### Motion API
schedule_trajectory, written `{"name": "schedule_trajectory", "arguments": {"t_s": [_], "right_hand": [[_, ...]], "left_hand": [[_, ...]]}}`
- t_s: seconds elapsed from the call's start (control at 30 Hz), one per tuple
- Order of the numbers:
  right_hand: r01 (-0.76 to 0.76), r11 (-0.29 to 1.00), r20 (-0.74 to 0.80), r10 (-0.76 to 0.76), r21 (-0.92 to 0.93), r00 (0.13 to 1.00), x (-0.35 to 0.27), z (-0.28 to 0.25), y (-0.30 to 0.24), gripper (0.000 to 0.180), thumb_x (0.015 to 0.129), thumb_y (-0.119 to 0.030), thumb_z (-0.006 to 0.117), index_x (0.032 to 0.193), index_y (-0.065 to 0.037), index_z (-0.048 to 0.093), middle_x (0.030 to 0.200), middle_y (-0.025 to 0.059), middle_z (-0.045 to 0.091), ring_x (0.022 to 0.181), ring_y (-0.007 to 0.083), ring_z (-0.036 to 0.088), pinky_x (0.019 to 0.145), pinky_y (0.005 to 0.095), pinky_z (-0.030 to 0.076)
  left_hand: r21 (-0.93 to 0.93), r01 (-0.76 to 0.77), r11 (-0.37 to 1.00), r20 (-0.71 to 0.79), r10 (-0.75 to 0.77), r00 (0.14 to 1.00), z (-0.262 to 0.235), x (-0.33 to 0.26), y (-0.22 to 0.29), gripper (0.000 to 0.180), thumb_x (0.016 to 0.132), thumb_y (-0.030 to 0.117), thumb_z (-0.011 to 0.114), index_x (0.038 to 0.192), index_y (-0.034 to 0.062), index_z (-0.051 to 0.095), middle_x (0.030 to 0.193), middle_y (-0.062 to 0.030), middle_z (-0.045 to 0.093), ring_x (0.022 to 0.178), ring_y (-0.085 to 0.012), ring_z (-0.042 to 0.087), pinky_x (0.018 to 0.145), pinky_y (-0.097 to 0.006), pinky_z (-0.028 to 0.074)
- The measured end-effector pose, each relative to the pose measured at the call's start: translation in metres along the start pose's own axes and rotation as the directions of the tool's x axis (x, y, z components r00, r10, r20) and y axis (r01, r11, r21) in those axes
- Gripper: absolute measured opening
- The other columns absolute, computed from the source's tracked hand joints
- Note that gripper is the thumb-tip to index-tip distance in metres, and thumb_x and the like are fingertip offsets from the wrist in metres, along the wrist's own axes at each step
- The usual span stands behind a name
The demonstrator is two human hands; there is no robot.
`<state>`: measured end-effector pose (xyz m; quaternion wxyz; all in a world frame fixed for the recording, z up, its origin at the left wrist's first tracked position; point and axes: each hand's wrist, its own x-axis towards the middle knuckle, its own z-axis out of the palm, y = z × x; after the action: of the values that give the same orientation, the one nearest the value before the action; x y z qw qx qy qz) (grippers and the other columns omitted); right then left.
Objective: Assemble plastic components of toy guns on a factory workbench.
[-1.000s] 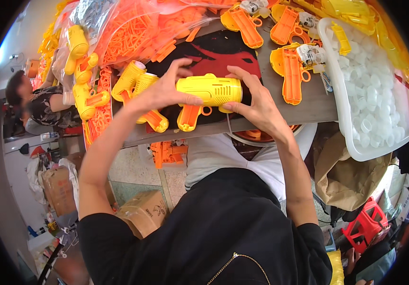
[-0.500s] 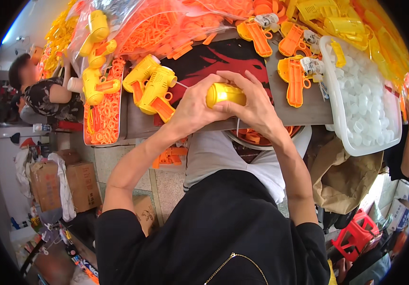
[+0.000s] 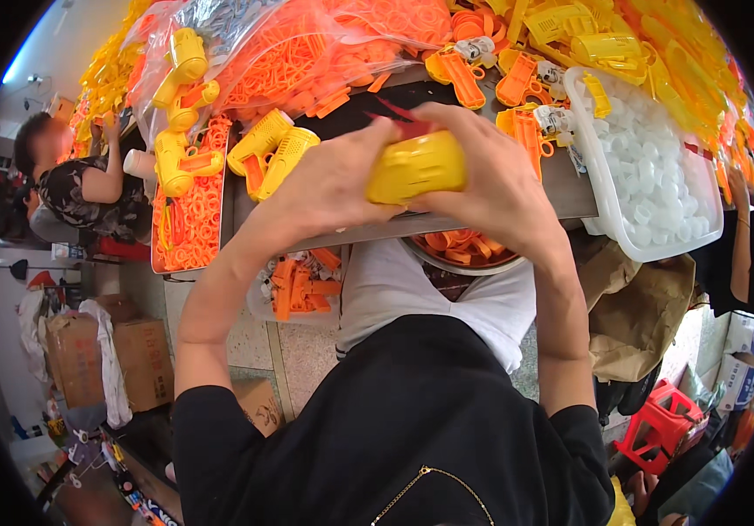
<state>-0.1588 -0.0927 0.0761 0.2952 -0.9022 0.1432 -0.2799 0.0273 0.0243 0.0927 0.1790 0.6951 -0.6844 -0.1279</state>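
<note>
One yellow casing point(image 3: 419, 168) is hanging left of the white tub point(image 3: 626, 244), blurred, long axis running roughly sideways; left hand point(image 3: 337, 175) is grasping its end away from the tub, right hand point(image 3: 504, 180) clasping the tub-side end, neither being nearer.

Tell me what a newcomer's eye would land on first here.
Probably the glossy yellow piece just above the table's near edge, held between the person's left hand and right hand. Next, the bright orange parts heaped along the table's far side, partly under clear plastic. Then the translucent white tub on the right, full of small whitish caps.
</note>
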Motion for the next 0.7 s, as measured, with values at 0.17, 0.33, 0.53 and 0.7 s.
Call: {"name": "schedule_trajectory", "arguments": {"t_s": [0.17, 0.33, 0.53, 0.7], "right_hand": [[-0.127, 0.768, -0.044, 0.199, 0.628, 0.979, 0.0, -0.008, -0.003, 0.067, 0.083, -0.014, 0.08, 0.141, -0.005, 0.048, 0.129, 0.0137, 0.063, 0.119, 0.0196, 0.061, 0.104, 0.034, 0.044], [-0.22, 0.516, 0.177, 0.131, 0.828, 0.975, -0.048, 0.062, 0.027, 0.057, 0.099, -0.015, 0.064, 0.149, -0.001, 0.039, 0.144, 0.0165, 0.052, 0.117, 0.0223, 0.063, 0.109, 0.034, 0.042], [-0.158, 0.524, 0.006, 0.28, 0.837, 0.96, -0.048, 0.082, 0.021, 0.043, 0.1, -0.003, 0.056, 0.142, 0.001, 0.048, 0.122, 0.0129, 0.066, 0.1, 0.0197, 0.07, 0.094, 0.0327, 0.051], [0.106, 0.938, -0.366, 0.024, 0.331, 0.93, -0.058, 0.096, 0.032, 0.05, 0.089, 0.007, 0.064, 0.137, 0.002, 0.052, 0.121, 0.0206, 0.064, 0.105, 0.0314, 0.068, 0.089, 0.0354, 0.054]], "left_hand": [[-0.539, -0.016, 0.842, -0.16, -0.083, 0.984, 0.005, -0.011, -0.015, 0.056, 0.074, 0.013, 0.083, 0.123, 0.0033, 0.058, 0.103, -0.0061, 0.071, 0.096, -0.0131, 0.067, 0.087, -0.029, 0.053], [-0.758, -0.011, 0.652, -0.177, -0.188, 0.966, 0.024, -0.027, -0.042, 0.052, 0.074, 0.012, 0.084, 0.121, 0.0006, 0.063, 0.109, -0.0034, 0.069, 0.099, -0.0114, 0.065, 0.088, -0.029, 0.052], [-0.874, -0.266, 0.407, -0.327, -0.087, 0.941, 0.07, -0.024, -0.082, 0.074, 0.079, 0.017, 0.081, 0.141, 0.0018, 0.044, 0.129, -0.013, 0.058, 0.116, -0.0234, 0.061, 0.108, -0.04, 0.046], [-0.723, -0.14, 0.677, -0.149, 0.046, 0.988, 0.045, -0.007, -0.073, 0.066, 0.073, 0.011, 0.084, 0.13, 0.0048, 0.052, 0.133, -0.0106, 0.058, 0.114, -0.0201, 0.061, 0.099, -0.035, 0.051]]}}
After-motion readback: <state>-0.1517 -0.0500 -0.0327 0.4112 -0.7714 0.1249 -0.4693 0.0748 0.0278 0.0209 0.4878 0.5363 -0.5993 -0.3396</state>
